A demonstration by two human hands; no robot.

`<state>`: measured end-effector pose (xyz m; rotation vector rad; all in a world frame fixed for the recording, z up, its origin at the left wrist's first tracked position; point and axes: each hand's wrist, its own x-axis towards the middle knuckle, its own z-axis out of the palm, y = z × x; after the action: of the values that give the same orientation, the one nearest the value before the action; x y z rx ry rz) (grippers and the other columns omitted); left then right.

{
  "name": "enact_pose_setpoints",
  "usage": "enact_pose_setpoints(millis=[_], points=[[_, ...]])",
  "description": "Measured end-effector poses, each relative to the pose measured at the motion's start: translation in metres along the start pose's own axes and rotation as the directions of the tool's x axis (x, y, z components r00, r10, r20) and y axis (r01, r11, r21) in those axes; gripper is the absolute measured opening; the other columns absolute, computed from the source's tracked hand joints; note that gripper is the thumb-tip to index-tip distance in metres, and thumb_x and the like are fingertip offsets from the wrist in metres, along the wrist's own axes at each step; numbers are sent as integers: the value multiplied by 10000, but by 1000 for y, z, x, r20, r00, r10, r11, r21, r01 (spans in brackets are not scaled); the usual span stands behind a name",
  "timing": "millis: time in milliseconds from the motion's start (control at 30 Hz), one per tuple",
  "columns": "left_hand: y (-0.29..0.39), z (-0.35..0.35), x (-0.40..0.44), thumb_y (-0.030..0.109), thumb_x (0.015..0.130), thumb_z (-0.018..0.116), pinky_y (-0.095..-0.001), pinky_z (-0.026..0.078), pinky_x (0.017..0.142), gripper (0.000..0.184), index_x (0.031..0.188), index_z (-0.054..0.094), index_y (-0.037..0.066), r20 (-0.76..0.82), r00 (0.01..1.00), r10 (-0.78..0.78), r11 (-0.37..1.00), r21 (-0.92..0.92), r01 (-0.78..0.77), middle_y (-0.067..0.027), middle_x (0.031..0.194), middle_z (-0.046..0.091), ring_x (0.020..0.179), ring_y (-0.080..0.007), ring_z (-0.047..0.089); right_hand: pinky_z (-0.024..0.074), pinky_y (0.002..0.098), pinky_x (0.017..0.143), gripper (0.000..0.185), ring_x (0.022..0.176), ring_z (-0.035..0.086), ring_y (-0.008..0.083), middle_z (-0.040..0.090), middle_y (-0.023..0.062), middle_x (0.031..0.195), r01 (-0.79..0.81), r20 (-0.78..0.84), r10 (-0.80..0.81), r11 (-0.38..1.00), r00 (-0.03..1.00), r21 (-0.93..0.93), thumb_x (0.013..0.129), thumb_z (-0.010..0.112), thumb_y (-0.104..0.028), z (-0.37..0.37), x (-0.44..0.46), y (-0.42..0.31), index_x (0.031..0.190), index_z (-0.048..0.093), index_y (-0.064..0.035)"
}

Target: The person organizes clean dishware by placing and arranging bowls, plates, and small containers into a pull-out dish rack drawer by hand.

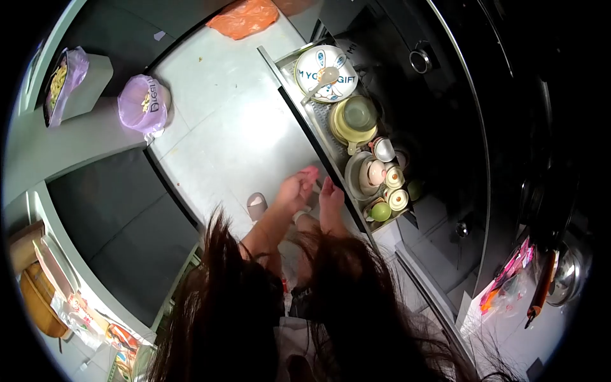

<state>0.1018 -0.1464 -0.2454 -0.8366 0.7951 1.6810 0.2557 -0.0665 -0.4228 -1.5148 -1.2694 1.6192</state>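
Both hands are above the floor, at the left side of an open drawer [298,109] of dishes. My left hand [294,192] is closed, with something small and pink [310,172] at its fingertips; its kind is unclear. Close beside it, my right hand [331,196] has its fingers drawn together near the drawer's front edge, and what they hold, if anything, cannot be made out. The drawer holds a white printed plate [310,62] with a spoon [329,76] on top, stacked bowls [360,114], a metal cup [384,149], lidded pots [394,177] and a green round item [380,211].
A bin with a purple liner [143,105] stands on the floor at left, near another lined container [76,83]. An orange bag [243,18] lies at the top. A pan lid [565,277] is at far right. Long hair covers the lower middle.
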Motion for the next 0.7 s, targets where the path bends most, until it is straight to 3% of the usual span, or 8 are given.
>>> enact_pose_setpoints(millis=[67,100,133,267,333,433,567,700], points=[[9,2,-15,95,911,377,-309,364,964,309,1187,464,-14,-20,1000,7,1000,16,-7,-105,1185,543,1087,-184,520,507,285,737,250,790,643,214,660,157,860,149,184,-115,972,976,-182,872,499,-105,-11,3,4,836,623,108],[12,1,-24,97,912,376,-307,365,958,309,1188,465,-9,-15,1000,20,1000,5,-20,-100,1182,546,1087,-181,520,508,289,729,252,795,644,217,658,166,860,-48,210,35,997,977,58,876,499,-111,-16,5,6,822,627,101],[15,2,-34,98,912,374,-304,365,952,310,1190,466,-4,-8,999,35,999,-8,-35,-95,1180,549,1088,-178,520,498,305,761,237,837,627,232,641,170,900,-148,277,125,987,953,65,878,479,-103,-23,6,5,868,600,100],[26,6,-95,122,922,376,-294,382,915,307,1193,468,10,-27,997,73,995,-65,-75,-83,1169,558,1074,-168,526,437,372,937,319,1050,529,289,550,167,1124,-412,391,457,889,799,-198,893,389,-76,-2,-28,-110,1150,451,102],[33,10,-133,144,929,381,-289,398,896,304,1189,470,13,-22,995,97,991,-87,-98,-82,1166,559,1060,-165,532,415,360,939,356,1081,506,273,528,153,1175,-795,380,703,573,601,197,907,424,-124,51,-70,-216,1199,430,80],[53,26,-204,171,934,398,-282,420,865,300,1177,475,14,-21,979,205,962,-179,-205,-82,1152,560,1039,-161,538,379,357,933,450,1082,494,199,495,161,1233,-707,738,546,694,396,-135,902,493,-187,97,-123,-288,1296,346,-25],[89,24,-287,223,926,427,-300,380,910,354,1223,447,33,-35,894,448,872,-204,-445,-69,1193,524,1101,-167,491,386,287,894,381,1025,492,147,523,59,1148,-226,873,467,873,139,-432,916,474,-209,166,-218,-365,1253,448,-35],[112,-16,-365,210,917,452,-301,425,871,312,1173,491,36,-118,768,629,719,-289,-633,-75,1132,572,1048,-168,538,389,286,893,389,1046,492,138,530,56,1146,-40,858,511,859,54,-510,915,477,-220,212,-305,-407,1263,439,-49]])
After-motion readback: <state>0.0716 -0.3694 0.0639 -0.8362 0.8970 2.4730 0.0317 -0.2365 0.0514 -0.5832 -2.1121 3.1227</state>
